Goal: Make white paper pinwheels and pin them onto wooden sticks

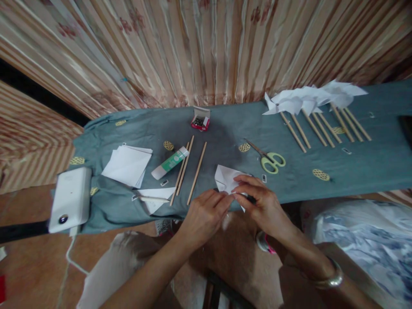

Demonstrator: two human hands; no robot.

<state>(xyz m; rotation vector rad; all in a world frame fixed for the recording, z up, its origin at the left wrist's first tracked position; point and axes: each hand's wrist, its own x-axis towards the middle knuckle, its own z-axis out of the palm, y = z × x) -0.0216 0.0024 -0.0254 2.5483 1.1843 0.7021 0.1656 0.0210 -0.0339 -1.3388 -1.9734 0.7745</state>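
Folded paper [223, 177] at table's [299, 182] near edge, partly hidden: left hand [207, 210] and right hand [262, 201] pinch it, fingers nearly closed. Visible corner points far-left; long axis unclear. Dark bit [251, 199] unidentifiable.

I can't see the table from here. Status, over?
Left grip and right grip on white paper. Paper partly hidden. Scissors beyond right grip, apparently not obstructing.

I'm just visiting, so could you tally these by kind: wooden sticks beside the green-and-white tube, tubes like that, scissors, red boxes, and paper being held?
Wooden sticks beside the tube: 3
Green-and-white tube: 1
Scissors: 1
Red box: 1
Folded paper being held: 1
Total: 7
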